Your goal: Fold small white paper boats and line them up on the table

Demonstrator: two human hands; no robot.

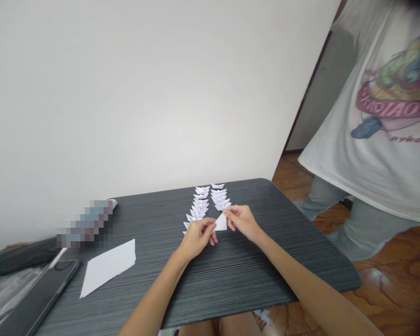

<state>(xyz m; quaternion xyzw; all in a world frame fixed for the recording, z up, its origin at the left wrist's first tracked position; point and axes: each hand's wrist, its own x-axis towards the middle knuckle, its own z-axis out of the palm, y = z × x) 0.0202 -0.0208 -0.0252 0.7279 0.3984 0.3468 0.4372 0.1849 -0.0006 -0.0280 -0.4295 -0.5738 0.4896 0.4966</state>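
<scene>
Both of my hands pinch one small folded white paper piece (pixel 220 223) just above the dark grey table (pixel 266 261). My left hand (pixel 198 238) grips its left edge with closed fingers. My right hand (pixel 241 220) holds its upper right corner between thumb and fingertips. Directly behind the hands, two rows of several small folded white paper boats (pixel 207 199) lie on the table, running away from me.
A stack of white paper sheets (pixel 108 266) lies at the left of the table. A dark phone (pixel 38 298) rests near the left front edge, beside a blurred object (pixel 86 224). Another person in a white printed t-shirt (pixel 381 107) stands to the right on the wooden floor.
</scene>
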